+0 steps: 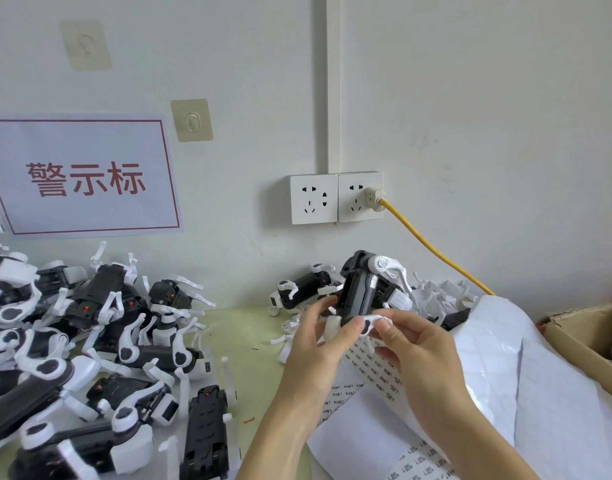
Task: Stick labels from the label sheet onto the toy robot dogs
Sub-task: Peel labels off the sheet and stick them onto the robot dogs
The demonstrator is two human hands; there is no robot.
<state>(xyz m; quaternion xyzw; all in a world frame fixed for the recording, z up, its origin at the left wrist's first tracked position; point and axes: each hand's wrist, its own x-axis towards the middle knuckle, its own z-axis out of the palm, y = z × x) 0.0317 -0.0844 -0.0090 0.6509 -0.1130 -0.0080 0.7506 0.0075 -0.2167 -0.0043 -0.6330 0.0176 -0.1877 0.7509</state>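
Note:
A black and white toy robot dog (365,292) is held up on end above the table, its underside turned toward me. My left hand (318,344) grips its lower end, thumb across a white leg. My right hand (419,344) pinches the white leg at the dog's lower right with thumb and forefinger. Below the hands lies the label sheet (374,372) with rows of small printed labels. I cannot see a label on either hand's fingers.
A heap of several toy robot dogs (90,341) fills the left of the green table (249,334). More dogs and white parts (439,299) lie by the wall. Peeled backing sheets (526,375) and a cardboard box (581,337) sit right. A yellow cable (432,247) runs from the wall socket.

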